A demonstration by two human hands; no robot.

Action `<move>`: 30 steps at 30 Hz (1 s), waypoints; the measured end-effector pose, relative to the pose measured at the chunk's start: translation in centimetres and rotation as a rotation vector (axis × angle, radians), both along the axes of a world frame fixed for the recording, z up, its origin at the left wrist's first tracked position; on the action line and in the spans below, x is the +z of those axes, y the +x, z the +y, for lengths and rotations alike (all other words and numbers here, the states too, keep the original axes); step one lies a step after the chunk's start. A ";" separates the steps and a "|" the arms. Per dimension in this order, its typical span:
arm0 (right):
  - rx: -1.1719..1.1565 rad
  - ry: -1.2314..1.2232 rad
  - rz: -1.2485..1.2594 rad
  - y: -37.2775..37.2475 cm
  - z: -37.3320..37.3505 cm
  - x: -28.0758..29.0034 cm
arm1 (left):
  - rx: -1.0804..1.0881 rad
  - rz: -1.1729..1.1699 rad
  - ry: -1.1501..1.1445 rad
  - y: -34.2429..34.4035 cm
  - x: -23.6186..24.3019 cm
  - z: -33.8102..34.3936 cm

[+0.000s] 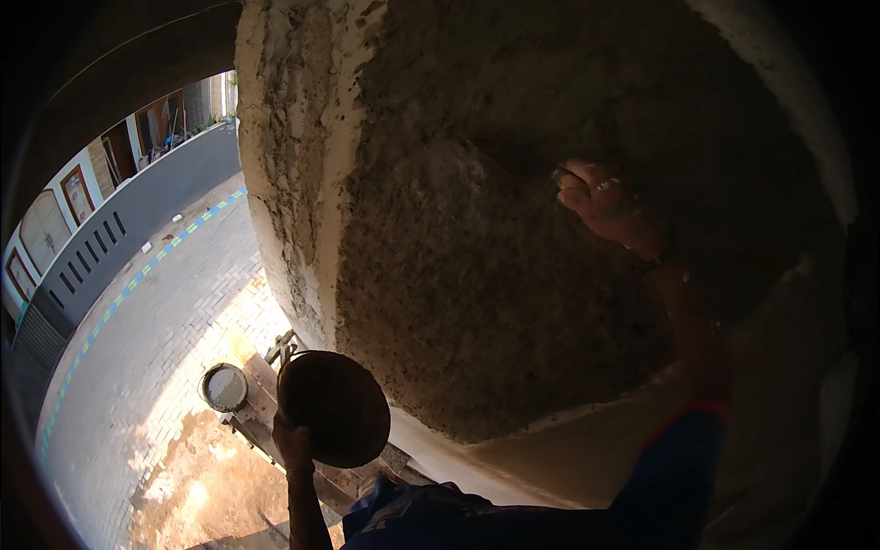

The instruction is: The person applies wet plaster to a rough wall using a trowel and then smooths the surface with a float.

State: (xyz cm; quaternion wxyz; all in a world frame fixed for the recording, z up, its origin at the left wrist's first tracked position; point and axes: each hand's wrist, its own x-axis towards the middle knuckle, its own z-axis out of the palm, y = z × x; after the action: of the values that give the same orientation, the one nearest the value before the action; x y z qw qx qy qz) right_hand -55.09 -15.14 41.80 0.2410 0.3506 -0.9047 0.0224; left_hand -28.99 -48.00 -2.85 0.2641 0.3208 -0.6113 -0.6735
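A rough grey plastered wall surface (458, 275) fills the middle and right of the view. My right hand (610, 211) is raised against it, fingers wrapped round the handle of what looks like a trowel (522, 165), whose dark blade is hard to make out in the shade. My left hand (293, 445) grips a dark, round, shallow pan (335, 408) by its side, low beside the wall's lower left corner.
A bucket of grey mix (225, 387) stands on wooden scaffold planks (261, 408). Below on the left are a paved street (156, 293), sunlit dirt (197, 467) and a long grey boundary wall (156, 192) before houses. A dark overhang (110, 46) crosses the upper left.
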 end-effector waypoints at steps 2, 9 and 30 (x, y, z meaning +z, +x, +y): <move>0.008 0.023 0.021 -0.3 -0.1 1.6 | 0.038 0.024 -0.075 1.2 0.3 -0.9; -0.280 -0.376 -0.286 6.8 0.3 8.7 | 0.001 0.027 -0.044 1.7 -1.9 -1.2; 0.667 -0.046 -0.080 12.2 -8.5 8.2 | 0.080 0.026 0.002 4.7 0.5 0.6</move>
State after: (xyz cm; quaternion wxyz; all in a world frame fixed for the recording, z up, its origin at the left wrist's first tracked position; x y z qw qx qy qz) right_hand -42.89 -23.68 50.03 0.1927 0.6207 -0.7480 0.1342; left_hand -24.31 -47.43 -2.34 0.2986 0.3363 -0.5938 -0.6672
